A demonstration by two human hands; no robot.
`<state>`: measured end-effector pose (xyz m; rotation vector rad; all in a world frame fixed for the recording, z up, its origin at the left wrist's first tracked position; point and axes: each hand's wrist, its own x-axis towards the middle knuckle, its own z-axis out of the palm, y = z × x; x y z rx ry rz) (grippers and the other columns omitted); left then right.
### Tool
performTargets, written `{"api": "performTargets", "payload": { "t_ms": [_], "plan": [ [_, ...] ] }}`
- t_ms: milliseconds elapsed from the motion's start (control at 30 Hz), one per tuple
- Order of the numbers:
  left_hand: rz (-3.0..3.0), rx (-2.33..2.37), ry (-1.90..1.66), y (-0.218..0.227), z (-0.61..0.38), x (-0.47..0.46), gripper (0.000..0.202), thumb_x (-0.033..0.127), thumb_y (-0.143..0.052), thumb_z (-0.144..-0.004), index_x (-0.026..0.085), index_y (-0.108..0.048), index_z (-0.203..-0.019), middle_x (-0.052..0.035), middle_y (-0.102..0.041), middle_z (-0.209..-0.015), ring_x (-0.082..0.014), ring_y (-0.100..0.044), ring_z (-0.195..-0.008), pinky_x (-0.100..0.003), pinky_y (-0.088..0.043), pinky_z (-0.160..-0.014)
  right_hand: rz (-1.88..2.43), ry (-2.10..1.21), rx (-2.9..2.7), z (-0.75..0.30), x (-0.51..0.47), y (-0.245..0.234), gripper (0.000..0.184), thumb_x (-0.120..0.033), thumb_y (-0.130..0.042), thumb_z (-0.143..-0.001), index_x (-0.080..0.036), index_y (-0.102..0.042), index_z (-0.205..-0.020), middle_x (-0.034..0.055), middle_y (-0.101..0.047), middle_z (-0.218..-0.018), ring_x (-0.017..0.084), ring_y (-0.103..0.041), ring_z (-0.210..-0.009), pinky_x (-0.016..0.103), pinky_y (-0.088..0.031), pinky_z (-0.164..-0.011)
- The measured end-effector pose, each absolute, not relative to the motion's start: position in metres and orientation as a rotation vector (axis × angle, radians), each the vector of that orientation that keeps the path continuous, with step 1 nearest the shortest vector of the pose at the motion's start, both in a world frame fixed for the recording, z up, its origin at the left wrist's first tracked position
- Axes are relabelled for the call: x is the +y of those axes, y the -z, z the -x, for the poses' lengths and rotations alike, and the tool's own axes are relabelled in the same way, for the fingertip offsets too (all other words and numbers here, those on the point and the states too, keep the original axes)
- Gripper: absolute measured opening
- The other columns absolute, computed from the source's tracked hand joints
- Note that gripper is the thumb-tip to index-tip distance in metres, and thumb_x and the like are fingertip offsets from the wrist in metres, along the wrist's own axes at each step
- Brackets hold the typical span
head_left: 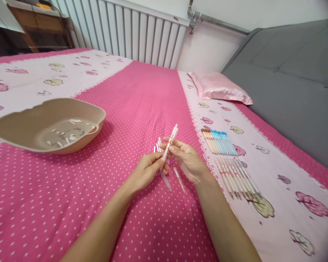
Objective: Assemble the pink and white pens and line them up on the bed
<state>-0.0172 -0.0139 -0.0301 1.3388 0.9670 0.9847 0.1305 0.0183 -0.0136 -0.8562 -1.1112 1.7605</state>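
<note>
Both hands hold one slim pen (169,143), clear and pale pink, tilted with its upper end away from me. My left hand (147,168) pinches its lower end. Around the upper part of the barrel close the fingers of my right hand (188,159). Beneath and behind the hands lie several white and clear pen parts (157,146), partly covered by my fingers. A clear pinkish barrel (179,179) rests on the bedspread just below my right hand, with another clear tube (166,182) to its left.
On the left stands a beige basin (95,112) with small white pieces and springs inside. To the right lie a row of orange and blue pens (220,142) and a row of pale pens (237,177). A pink pillow (220,87) sits by the grey headboard (284,72).
</note>
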Motion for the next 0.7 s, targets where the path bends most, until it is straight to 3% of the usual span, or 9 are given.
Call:
{"api": "performTargets", "payload": {
  "t_ms": [233, 433, 700],
  "plan": [
    [-1.359, 0.982, -0.972, 0.0301, 0.0170, -0.0139, 0.028, 0.035, -0.049, -0.088, 0.013, -0.062, -0.076, -0.0050, -0.064, -0.069, -0.0144, -0.059, -0.065, -0.028, -0.046, -0.065, 0.892, -1.720, -1.119, -0.1304, 0.0188, 0.0140, 0.029, -0.029, -0.072, -0.070, -0.021, -0.067, -0.097, 0.0048, -0.071, -0.094, 0.014, -0.060, -0.064, 0.027, -0.051, -0.051],
    [-1.349, 0.995, -0.971, 0.0322, 0.0176, -0.0132, 0.025, 0.035, -0.052, -0.085, 0.013, -0.061, -0.076, -0.0045, -0.063, -0.069, -0.0139, -0.057, -0.064, -0.028, -0.044, -0.065, 0.923, -1.693, -1.097, -0.1304, 0.0195, 0.0152, 0.027, -0.027, -0.075, -0.067, -0.020, -0.068, -0.093, 0.0041, -0.071, -0.088, 0.015, -0.063, -0.071, 0.027, -0.053, -0.061],
    [-1.402, 1.022, -0.966, 0.0343, 0.0184, -0.0138, 0.026, 0.037, -0.054, -0.084, 0.012, -0.061, -0.080, -0.0034, -0.060, -0.068, -0.0121, -0.053, -0.060, -0.026, -0.041, -0.059, 0.951, -1.660, -1.006, -0.1276, 0.0193, 0.0134, 0.032, -0.025, -0.084, -0.055, -0.019, -0.065, -0.080, 0.0011, -0.068, -0.074, 0.013, -0.062, -0.066, 0.026, -0.051, -0.060]
  ]
}}
